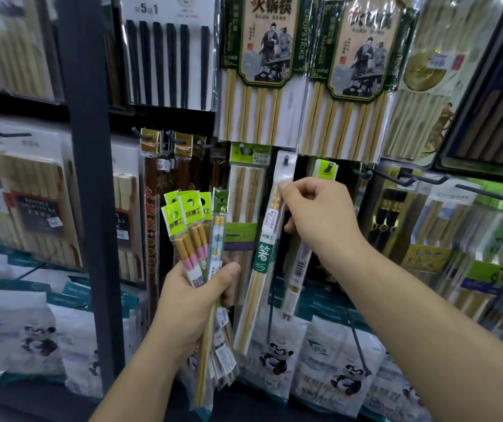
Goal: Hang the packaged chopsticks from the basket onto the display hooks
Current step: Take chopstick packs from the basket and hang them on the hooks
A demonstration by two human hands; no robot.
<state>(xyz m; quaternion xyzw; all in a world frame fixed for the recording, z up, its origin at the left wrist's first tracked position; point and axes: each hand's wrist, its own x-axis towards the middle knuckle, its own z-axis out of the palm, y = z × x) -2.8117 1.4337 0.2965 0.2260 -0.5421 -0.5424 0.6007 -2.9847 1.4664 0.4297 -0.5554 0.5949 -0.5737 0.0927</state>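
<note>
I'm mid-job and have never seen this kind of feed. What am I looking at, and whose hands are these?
There is no machine. One camera worn on a person's head looks forward and down at their bare hands, in front of a shop display of hanging chopsticks. The left hand grips a bundle of chopstick packs with lime-green header cards. The right hand pinches a slim chopstick pack near its top, where its hole sits over a hook. Panda-printed bags stand below.

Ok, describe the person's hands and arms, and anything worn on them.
The left hand and right hand are bare: no gloves, rings or watch visible. The left forearm and right forearm are bare too, no sleeve in view. Nails look short.
</note>
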